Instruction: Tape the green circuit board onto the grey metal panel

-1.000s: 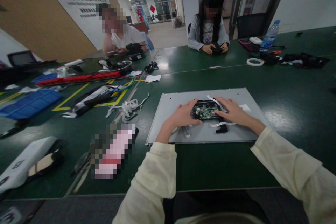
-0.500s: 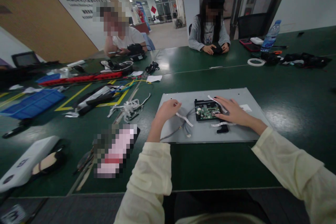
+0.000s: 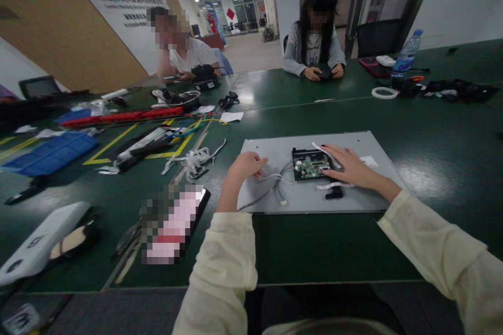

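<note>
Probably light, stiff and fragile, the circuit board (image 3: 310, 169) on the grey panel (image 3: 357, 201) wants holding by its black frame (image 3: 302, 153); right hand (image 3: 349, 165) spread at its right edge, left hand (image 3: 242, 166) curled near white strip (image 3: 271, 176), grip unclear.

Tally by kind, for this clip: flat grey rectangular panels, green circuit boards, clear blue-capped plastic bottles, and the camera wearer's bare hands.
Flat grey rectangular panel: 1
Green circuit board: 1
Clear blue-capped plastic bottle: 1
Bare hands, left hand and right hand: 2
Total: 5
</note>
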Demonstrator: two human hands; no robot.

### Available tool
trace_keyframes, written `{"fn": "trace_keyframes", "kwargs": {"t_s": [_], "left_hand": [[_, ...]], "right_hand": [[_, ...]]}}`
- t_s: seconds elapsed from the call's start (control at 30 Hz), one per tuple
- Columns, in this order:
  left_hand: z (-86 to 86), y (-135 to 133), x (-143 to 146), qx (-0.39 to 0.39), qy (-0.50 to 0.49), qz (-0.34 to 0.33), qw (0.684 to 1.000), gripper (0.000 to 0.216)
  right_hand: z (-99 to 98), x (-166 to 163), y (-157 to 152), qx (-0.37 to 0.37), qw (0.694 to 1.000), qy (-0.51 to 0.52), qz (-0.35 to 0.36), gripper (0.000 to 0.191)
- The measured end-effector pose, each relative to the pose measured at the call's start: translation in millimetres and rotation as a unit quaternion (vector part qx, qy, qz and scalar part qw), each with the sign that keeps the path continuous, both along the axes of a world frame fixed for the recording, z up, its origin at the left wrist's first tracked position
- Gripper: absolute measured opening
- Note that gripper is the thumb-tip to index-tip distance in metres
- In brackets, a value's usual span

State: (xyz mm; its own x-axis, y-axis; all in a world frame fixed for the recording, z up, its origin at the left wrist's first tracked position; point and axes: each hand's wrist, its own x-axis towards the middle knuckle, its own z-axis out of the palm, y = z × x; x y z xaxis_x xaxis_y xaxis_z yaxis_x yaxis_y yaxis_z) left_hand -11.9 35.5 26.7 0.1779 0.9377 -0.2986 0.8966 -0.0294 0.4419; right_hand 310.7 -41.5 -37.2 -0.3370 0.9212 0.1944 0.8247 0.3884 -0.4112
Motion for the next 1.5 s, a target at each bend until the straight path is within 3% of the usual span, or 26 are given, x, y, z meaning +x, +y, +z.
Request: {"fn": "trace_keyframes", "kwargs": {"t_s": [0.37, 0.73, 1.2, 1.5], "left_hand": [[14.5, -10.2, 2.1, -0.079, -0.012, 0.027, 0.996, 0.032], [8.0, -6.1, 2.6, -0.088, -0.03, 0.034, 0.995, 0.036], [3.7, -3.4, 6.4, 0.017, -0.047, 0.023, 0.998, 0.029], [-4.5, 2.3, 2.7, 0.081, 0.028, -0.014, 0.996, 0.03]], "right_hand": [[1.8, -0.2, -1.0, 0.002, 1.0, 0.004, 0.0, 0.072], [0.1, 0.9, 0.2, -0.013, 1.0, -0.001, -0.001, 0.073], [-2.5, -0.3, 0.9, 0.023, 0.999, -0.028, 0.006, 0.057], [-1.5, -3.4, -0.6, 0.064, 0.998, 0.001, 0.013, 0.047]]}}
